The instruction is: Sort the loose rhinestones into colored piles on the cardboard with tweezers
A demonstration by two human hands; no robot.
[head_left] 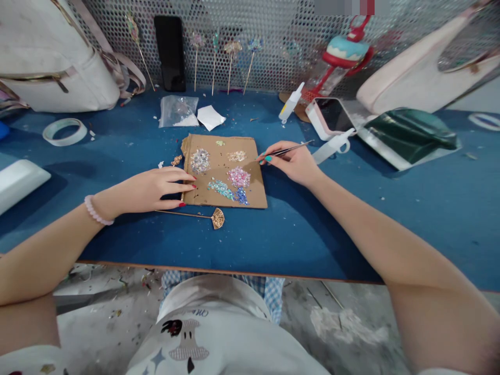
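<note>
A flat piece of cardboard [255, 195] lies on the blue table, bearing small piles of beads: silvery [200, 161], cream [236, 155], pink [238, 177], turquoise [221, 189] and dark blue [242, 196]. My left hand [158, 188] rests with fingers spread, their tips on the cardboard's left edge. Between thumb and fingers, my right hand [291, 161] pinches a pair of tweezers [282, 151] at the cardboard's right side; the tip points left, over the board. Whether the tip holds a bead is too small to tell. Below the cardboard lies a gold hairpin with a fan-shaped head [217, 219].
Several decorated sticks [233, 48] and a black phone [169, 53] lean against the perforated metal back. Glue bottles [291, 103], a pink-edged phone [329, 117] and a dark green packet [410, 134] lie right. A tape roll [64, 132] and white bag [50, 57] are left.
</note>
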